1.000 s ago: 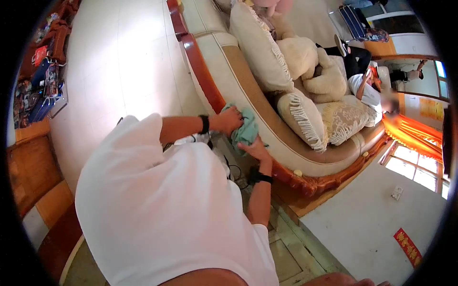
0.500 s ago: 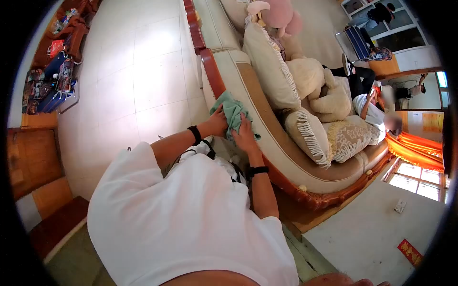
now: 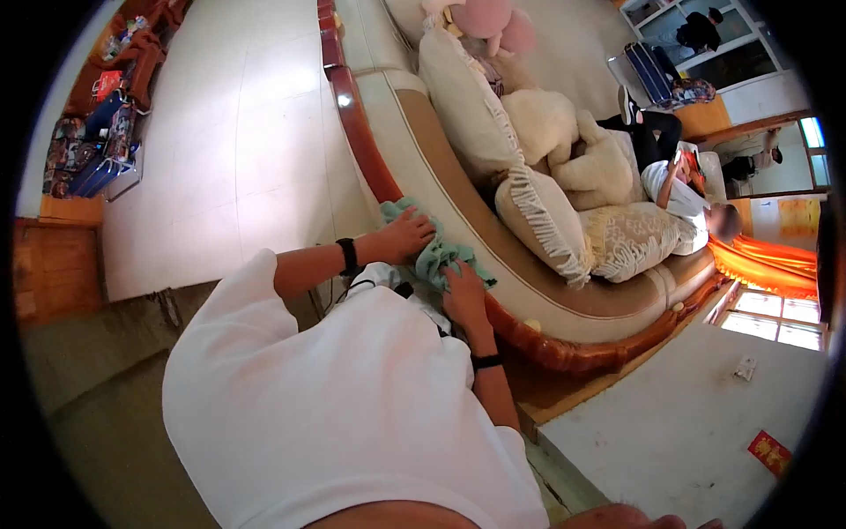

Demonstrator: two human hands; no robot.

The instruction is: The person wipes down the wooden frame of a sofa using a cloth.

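Observation:
A crumpled green cloth point(image 3: 438, 257) lies against the glossy reddish-brown wooden trim point(image 3: 363, 145) along the back of a beige and tan sofa point(image 3: 458, 198). My left hand point(image 3: 404, 236) is on the cloth's upper left part, its fingers curled and pressed into the fabric. Lower and to the right, my right hand point(image 3: 464, 295) grips the same cloth, with the fingertips in its folds. Both hands are close together, with a stretch of bunched cloth between them.
Fringed cushions point(image 3: 542, 220) and a cream plush toy point(image 3: 551, 132) rest on the sofa. A person point(image 3: 674, 185) sits at its far end; another person point(image 3: 699, 33) is farther back. Pale floor tiles point(image 3: 247, 150) spread to the left, a white wall point(image 3: 652, 423) at lower right.
The cloth has gone from a bunched heap to a longer twisted shape along the trim. My hands have moved slightly apart, both still on it. The view has shifted.

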